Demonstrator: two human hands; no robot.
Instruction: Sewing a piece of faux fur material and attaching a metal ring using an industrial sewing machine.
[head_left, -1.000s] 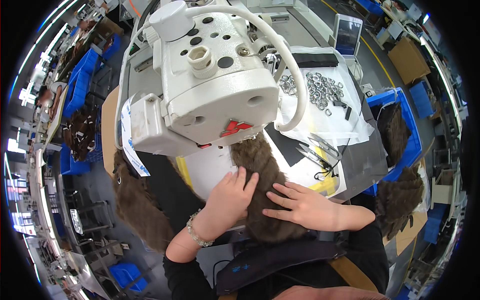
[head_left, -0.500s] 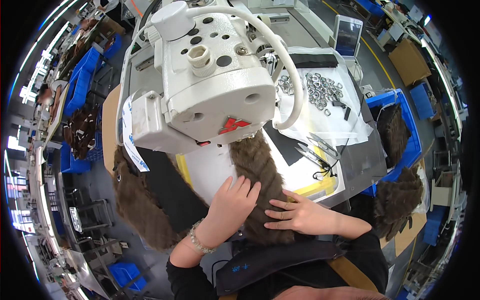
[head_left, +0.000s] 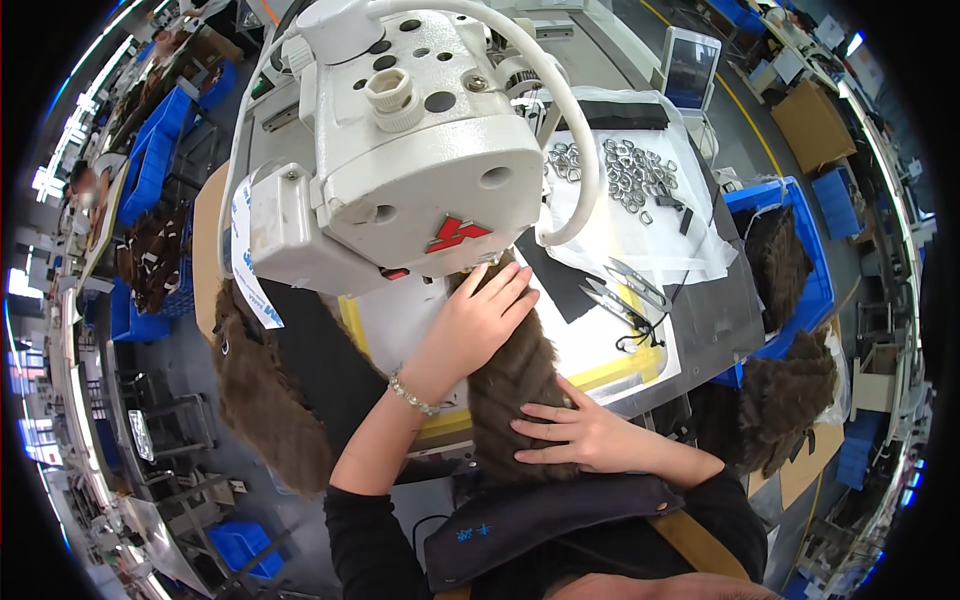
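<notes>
A strip of brown fur (head_left: 513, 385) runs from under the white sewing machine head (head_left: 420, 170) toward my body. Flat on its far part, close below the machine head, lies my left hand (head_left: 483, 318) with the fingers stretched out. My right hand (head_left: 575, 432) rests on the nearer part, its fingers spread over the right side of the pile. Neither hand grips anything that I can see. The machine head hides the needle area and the far end of the strip.
Thread snips (head_left: 622, 298) lie right of the fur on the white work surface. Behind them metal rings (head_left: 635, 175) are heaped on a white sheet. Another brown fur piece (head_left: 262, 400) hangs at the left. A blue bin (head_left: 815, 270) with fur stands at the right.
My left hand has moved forward along the fur toward the machine head. My right hand stays on the near part of the strip. The whole view has shifted slightly.
</notes>
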